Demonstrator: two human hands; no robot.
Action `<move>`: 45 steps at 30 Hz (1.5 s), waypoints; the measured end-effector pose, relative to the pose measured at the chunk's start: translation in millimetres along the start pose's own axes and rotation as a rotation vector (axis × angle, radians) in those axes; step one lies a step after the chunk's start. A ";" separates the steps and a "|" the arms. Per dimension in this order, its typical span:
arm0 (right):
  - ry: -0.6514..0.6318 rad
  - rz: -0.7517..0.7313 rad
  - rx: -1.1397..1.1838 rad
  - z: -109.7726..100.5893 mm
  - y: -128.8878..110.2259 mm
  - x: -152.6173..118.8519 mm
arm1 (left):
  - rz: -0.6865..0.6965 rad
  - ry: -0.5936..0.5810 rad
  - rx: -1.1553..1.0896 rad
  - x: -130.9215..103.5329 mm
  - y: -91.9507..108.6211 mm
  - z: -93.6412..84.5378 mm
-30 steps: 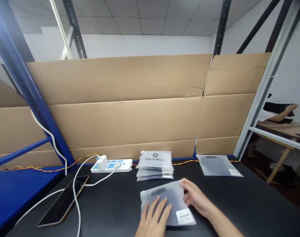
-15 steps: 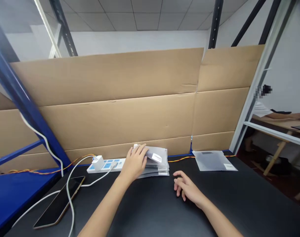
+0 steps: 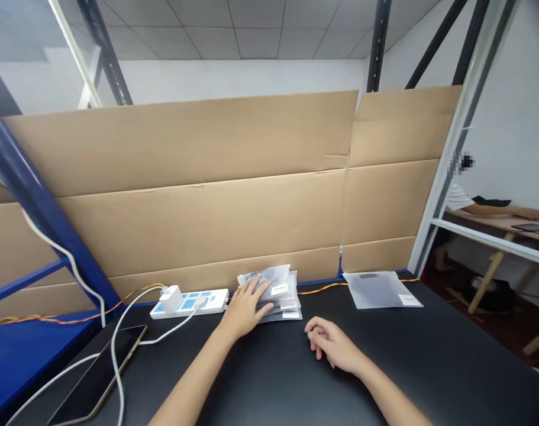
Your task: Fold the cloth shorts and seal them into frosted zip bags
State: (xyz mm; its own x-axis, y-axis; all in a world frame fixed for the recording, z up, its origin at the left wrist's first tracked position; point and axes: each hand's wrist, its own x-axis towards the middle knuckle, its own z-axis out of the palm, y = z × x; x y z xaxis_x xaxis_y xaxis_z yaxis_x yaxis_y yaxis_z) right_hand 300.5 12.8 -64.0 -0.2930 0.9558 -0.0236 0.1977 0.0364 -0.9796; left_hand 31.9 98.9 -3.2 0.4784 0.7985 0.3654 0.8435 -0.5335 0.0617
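Note:
My left hand [image 3: 245, 307] lies on a stack of translucent plastic bags [image 3: 291, 290] with white labels, which sits by the cardboard at the back of the black table. Its fingers are spread over the top bag's left part, and the thumb points right along the stack. To the right of the stack, my right hand [image 3: 333, 343] hovers over or rests on the table, its fingers curled loosely inward with nothing visible in them. One separate translucent bag [image 3: 378, 290] with a white label lies flat farther right.
A white power strip [image 3: 211, 302] with a plugged-in adapter [image 3: 171, 299] stands left of the stack. A phone [image 3: 103, 370] and a white cable [image 3: 118, 373] lie at the left. Cardboard [image 3: 216, 225] walls off the back. Another person's arm [image 3: 504, 210] rests on a far table.
My left hand has slid down slightly on the stack, and the top bag now sits shifted to the left. My right hand's fingers have curled in more. The view has turned slightly right.

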 end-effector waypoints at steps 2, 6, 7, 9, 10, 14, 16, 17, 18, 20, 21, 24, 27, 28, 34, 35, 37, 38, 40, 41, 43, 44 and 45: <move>-0.001 -0.011 -0.049 0.2 0.0 -1.8 | 0.002 0.047 0.003 -7.0 2.7 -5.3; 0.033 -0.057 -0.206 1.8 -0.5 -5.5 | 0.126 0.180 -0.010 -45.1 15.9 -8.7; 0.057 -0.073 -0.260 1.3 -0.2 -5.1 | 0.187 0.166 -0.035 -57.3 19.3 -7.3; 0.139 -0.099 -0.384 -1.9 1.9 -1.0 | 0.287 0.074 -0.119 -79.0 24.7 -3.4; 0.190 -0.105 -0.452 -4.7 3.8 2.9 | 0.315 0.016 -0.171 -87.2 26.7 -1.6; 0.337 -0.078 -0.703 -18.5 16.1 25.7 | 0.277 -0.181 -0.374 -97.4 28.9 0.5; 0.340 -0.062 -0.796 -23.1 22.4 35.6 | 0.237 -0.245 -0.435 -94.4 27.6 -0.7; 0.333 -0.054 -0.835 -24.5 24.9 39.0 | 0.223 -0.265 -0.452 -92.8 26.7 -1.5; 0.323 -0.046 -0.870 -25.5 26.9 41.3 | 0.214 -0.283 -0.464 -91.4 25.7 -2.1; 0.307 -0.032 -0.928 -26.8 29.3 43.1 | 0.203 -0.311 -0.476 -90.1 23.8 -3.0; 0.300 -0.028 -0.953 -27.6 29.9 42.9 | 0.198 -0.322 -0.481 -90.0 23.0 -3.3; 0.279 -0.025 -1.012 -30.7 30.3 40.9 | 0.197 -0.333 -0.502 -90.5 21.1 -3.4; 0.257 -0.033 -1.049 -34.2 30.5 37.9 | 0.196 -0.327 -0.520 -91.0 19.9 -4.1; 0.249 -0.041 -1.057 -35.5 30.8 37.0 | 0.194 -0.329 -0.523 -91.0 19.5 -4.8; 0.316 -0.052 -1.134 -59.3 35.7 39.9 | 0.175 -0.381 -0.540 -90.1 16.9 -8.8; 0.378 -0.022 -1.156 -68.2 37.3 41.4 | 0.175 -0.384 -0.542 -90.0 16.4 -8.9; 0.520 0.068 -1.198 -88.6 41.0 42.5 | 0.179 -0.381 -0.542 -90.2 15.4 -8.6; 0.575 0.118 -1.214 -98.6 43.0 41.2 | 0.181 -0.379 -0.542 -90.5 15.1 -8.5; 0.626 0.203 -1.239 -114.2 47.0 33.9 | 0.182 -0.379 -0.538 -91.5 14.6 -8.9; 0.627 0.231 -1.250 -118.4 49.1 28.0 | 0.182 -0.380 -0.534 -92.2 14.5 -9.4; 0.608 0.261 -1.271 -119.0 53.8 12.7 | 0.180 -0.384 -0.520 -93.9 14.7 -11.2; 0.590 0.270 -1.280 -115.7 56.6 4.1 | 0.176 -0.386 -0.510 -94.8 15.0 -12.3; 0.566 0.276 -1.292 -110.6 59.6 -4.9 | 0.171 -0.386 -0.500 -95.6 15.5 -13.4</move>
State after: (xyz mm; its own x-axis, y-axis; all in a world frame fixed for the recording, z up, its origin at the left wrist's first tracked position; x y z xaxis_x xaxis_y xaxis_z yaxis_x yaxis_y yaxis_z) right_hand 417.2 42.5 -100.1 0.2378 0.9501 0.2019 0.9707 -0.2248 -0.0851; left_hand -4.1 10.5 -24.7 0.7275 0.6840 0.0540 0.5771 -0.6526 0.4910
